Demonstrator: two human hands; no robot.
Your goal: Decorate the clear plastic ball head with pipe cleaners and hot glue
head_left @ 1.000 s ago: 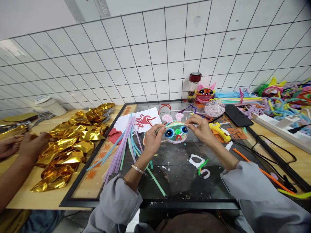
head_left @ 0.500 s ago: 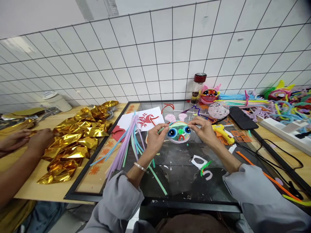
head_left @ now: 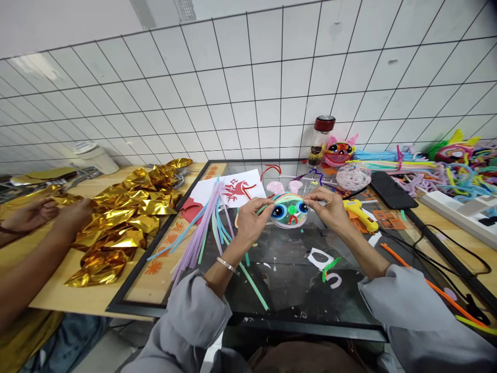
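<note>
The framed glass panel (head_left: pixel 279 290) spreads beneath both hands' fingers, catching small scraps. Well off to the left of the left hand's fingers lies crumpled gold foil (head_left: pixel 112 238), beside a co-worker's hands (head_left: pixel 72 220). Nearer those fingers, the pipe-cleaner bundle (head_left: pixel 204 228) fans toward the wearer, its loose ends likely easy to pick from. The phone (head_left: pixel 394 190) rests beyond the right hand's fingers; the yellow glue gun (head_left: pixel 360 215) lies closer, probably for quick reach. Between the two sets of fingertips is the big-eyed animal face (head_left: pixel 289 220), turned toward the wearer, perhaps so both edges can be seen. The left hand (head_left: pixel 252 220) has thumb and forefinger closed, pinching a thin green strip (head_left: pixel 263 209) by the face's edge. The right hand (head_left: pixel 330 207) has its fingertips pressed together at the opposite upper edge; what they grip, I cannot tell.
</note>
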